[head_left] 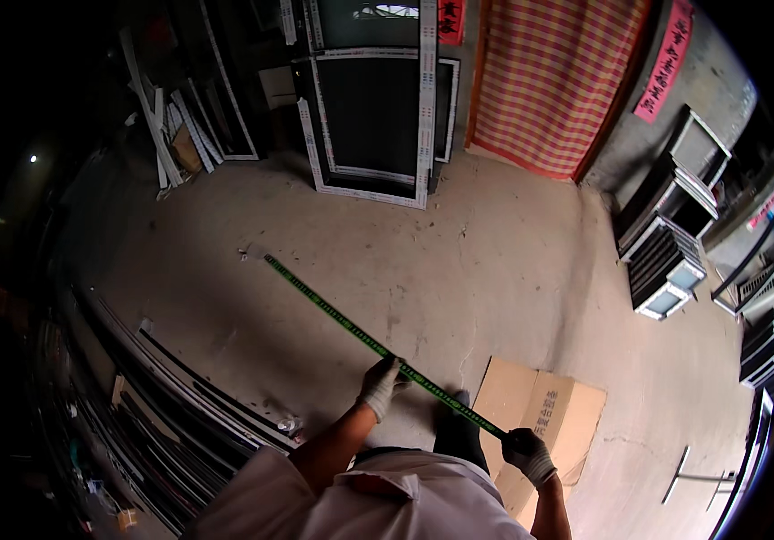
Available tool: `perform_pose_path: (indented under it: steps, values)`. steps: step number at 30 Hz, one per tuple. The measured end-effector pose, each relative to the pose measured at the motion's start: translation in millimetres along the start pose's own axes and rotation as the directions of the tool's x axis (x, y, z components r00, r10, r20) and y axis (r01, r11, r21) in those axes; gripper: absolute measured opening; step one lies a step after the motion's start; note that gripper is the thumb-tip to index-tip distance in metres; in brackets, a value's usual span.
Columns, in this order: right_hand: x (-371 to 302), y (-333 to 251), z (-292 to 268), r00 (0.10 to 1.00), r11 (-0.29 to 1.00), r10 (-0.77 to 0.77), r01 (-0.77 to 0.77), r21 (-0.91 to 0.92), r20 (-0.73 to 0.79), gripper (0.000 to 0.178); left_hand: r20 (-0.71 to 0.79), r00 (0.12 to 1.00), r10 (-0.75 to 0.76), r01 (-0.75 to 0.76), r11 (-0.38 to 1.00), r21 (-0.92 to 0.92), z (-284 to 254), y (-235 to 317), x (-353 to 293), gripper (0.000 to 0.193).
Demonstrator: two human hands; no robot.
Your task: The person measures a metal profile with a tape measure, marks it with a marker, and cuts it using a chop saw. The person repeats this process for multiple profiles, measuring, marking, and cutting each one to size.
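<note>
Workshop floor (531, 261), concrete, dim twd its L side. Near L edge: long dark profiles (166, 423), heaped lengthwise. Far L corner: pale strips (155, 135) leaning up. Green tape (333, 313) runs diag. across mid floor, approx. straight; can't tell if its far end touches down. Far edge, abt mid: tall framed panel (425, 108), upright. L hand (382, 389), gloved, has fingers pressed tog., pinching tape partway along. R hand (528, 453), gloved, fingers curled round tape's near end; can't see if a case sits in palm. Creased cardboard (576, 409) by R hand, near edge. R edge: stacked frames (670, 270). Step, I'd judge: handling extended tape, measuring or reeling in, unclear which. Next move prob. calls for firm R grip, looser L pinch so strip slides w/o kinking.
</note>
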State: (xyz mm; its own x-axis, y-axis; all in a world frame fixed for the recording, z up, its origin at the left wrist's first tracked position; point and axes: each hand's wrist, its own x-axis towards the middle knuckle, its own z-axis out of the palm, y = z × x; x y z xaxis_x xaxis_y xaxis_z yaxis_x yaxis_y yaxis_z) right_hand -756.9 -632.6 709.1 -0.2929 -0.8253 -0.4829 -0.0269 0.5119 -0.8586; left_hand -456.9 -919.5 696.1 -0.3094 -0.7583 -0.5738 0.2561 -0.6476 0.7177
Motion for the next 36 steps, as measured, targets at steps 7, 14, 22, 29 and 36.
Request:
perform_pose_path:
  steps: [7,14,22,29,36]
  values:
    - [223.1,-78.3,-34.7,0.530,0.080,-0.670,0.747,-0.660,0.519,0.014,-0.193,0.979,0.062,-0.093,0.983,-0.157,16.5,70.6,106.7,0.037]
    - [399.0,-231.4,-53.6,0.778,0.562,-0.365,0.622,-0.546,0.511,0.018,-0.235,0.949,0.208,-0.266,0.932,-0.246,62.2,207.4,184.6,0.036]
    - [560.5,-384.0,-49.6,0.591,0.212,-0.596,0.768,-0.604,0.543,0.004,-0.216,0.929,0.302,-0.356,0.890,-0.285,30.7,341.0,342.1,0.039]
    - [642.9,-510.7,-25.3,0.889,0.740,-0.436,0.443,-0.505,0.140,0.024,-0.062,0.940,0.335,-0.340,0.914,-0.223,37.9,492.2,492.9,0.038]
    - [759.4,-597.2,-56.7,0.795,0.656,-0.605,0.526,-0.542,0.039,0.027,0.018,0.904,0.427,-0.408,0.874,-0.265,89.8,624.8,629.5,0.034]
